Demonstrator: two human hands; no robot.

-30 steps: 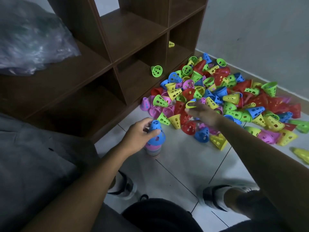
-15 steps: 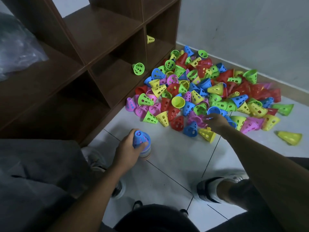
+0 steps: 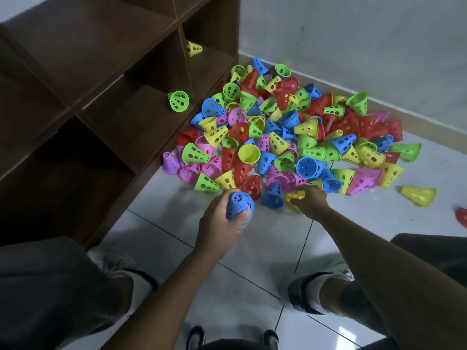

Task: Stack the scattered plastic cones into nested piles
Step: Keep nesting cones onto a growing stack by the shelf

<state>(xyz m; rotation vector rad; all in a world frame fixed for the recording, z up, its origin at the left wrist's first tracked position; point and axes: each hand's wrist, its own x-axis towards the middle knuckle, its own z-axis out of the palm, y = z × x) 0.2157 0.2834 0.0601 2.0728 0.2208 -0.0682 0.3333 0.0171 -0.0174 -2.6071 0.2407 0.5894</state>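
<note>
My left hand (image 3: pixel 219 218) grips the blue-topped nested plastic cone stack (image 3: pixel 239 205); right hand (image 3: pixel 309 199) pinches a yellow perforated plastic cone (image 3: pixel 294 196) — I'd seat it squarely, wide end down.

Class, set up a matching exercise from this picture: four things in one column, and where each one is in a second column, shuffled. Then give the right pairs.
Things
1. green cone
2. lone yellow cone
3. blue-topped stack
4. small yellow cone

Places
A. gripped in the left hand
B. on the floor tiles, right of the cone heap
C. in the far shelf compartment, near the wall
D. on the shelf board beside the heap

Pairs: 1-D, 2-B, 3-A, 4-C
</note>
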